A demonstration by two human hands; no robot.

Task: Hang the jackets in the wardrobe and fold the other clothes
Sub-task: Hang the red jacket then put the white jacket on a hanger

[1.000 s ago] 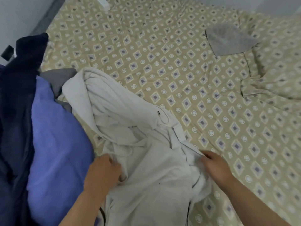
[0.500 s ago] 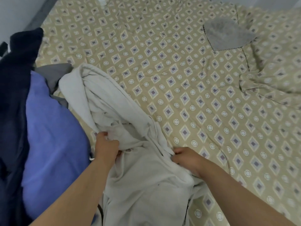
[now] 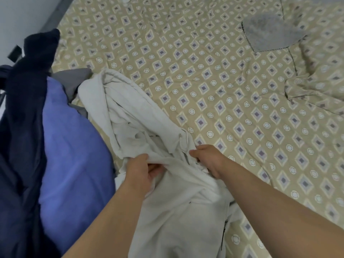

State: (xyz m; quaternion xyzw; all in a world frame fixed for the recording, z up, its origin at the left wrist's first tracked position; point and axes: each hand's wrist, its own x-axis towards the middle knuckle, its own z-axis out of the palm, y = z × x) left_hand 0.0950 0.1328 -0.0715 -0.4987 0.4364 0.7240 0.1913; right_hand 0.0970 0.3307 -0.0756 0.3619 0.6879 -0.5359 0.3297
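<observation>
Bunching up the white hoodie (image 3: 167,211) on the bed (image 3: 232,90), left hand (image 3: 138,171) and right hand (image 3: 209,158) both got a tight grip on its fabric.

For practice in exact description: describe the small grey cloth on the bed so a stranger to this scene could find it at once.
Start from the bed's beige diamond-patterned sheet. Look to its far right part, away from the clothes pile on the left. The grey cloth lies there alone and flat, fuzzy with a dark stitched edge, the only unpatterned patch on that side.
</observation>
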